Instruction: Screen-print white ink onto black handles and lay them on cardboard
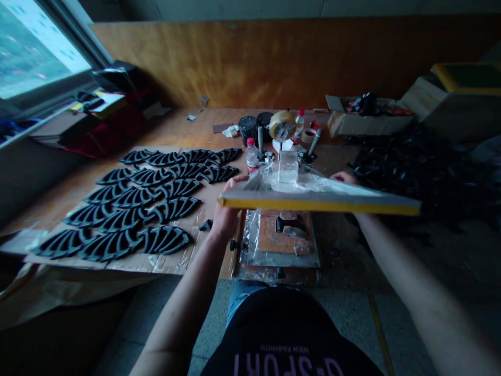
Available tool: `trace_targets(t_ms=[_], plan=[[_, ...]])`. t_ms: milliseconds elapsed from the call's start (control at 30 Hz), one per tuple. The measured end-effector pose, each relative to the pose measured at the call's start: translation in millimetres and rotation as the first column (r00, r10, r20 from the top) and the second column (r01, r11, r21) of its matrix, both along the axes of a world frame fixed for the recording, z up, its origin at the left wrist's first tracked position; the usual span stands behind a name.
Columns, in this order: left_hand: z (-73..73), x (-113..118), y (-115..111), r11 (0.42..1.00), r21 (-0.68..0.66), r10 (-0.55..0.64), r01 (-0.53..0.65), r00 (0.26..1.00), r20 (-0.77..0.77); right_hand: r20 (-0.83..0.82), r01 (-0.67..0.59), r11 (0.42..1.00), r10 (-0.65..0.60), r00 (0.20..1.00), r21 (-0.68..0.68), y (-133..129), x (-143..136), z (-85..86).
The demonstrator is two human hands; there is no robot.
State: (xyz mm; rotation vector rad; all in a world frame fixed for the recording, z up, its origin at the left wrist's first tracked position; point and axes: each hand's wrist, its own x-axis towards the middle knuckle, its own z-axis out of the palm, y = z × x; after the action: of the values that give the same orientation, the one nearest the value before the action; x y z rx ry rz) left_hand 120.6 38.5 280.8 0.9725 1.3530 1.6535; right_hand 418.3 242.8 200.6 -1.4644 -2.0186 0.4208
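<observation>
Left hand and right hand clamped on flat, yellow-edged frame; ribbed, curved black pieces in rows, counter left.

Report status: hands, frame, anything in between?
Left hand, right hand gripping yellow-edged frame. Frame raised above wooden board. Black part in between, on board.

A glossy wooden board is lining the table's back edge. Matt cardboard is covering its front edge; the frame is showing a shiny top.
</observation>
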Motion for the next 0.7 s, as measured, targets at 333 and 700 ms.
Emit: trace_targets(t_ms=[333,700], plan=[[-64.8,53.0,-12.9,0.950,-0.291,-0.045,0.110,0.974,0.221,0.421,-0.338,0.929,0.369,0.829,-0.150,-121.0,-60.4,-73.9],[-143.9,-13.6,-62.6,0.834,-0.498,0.243,-0.236,0.969,-0.052,0.157,-0.660,0.751,0.649,0.744,0.017,-180.1,-124.6,-45.7]])
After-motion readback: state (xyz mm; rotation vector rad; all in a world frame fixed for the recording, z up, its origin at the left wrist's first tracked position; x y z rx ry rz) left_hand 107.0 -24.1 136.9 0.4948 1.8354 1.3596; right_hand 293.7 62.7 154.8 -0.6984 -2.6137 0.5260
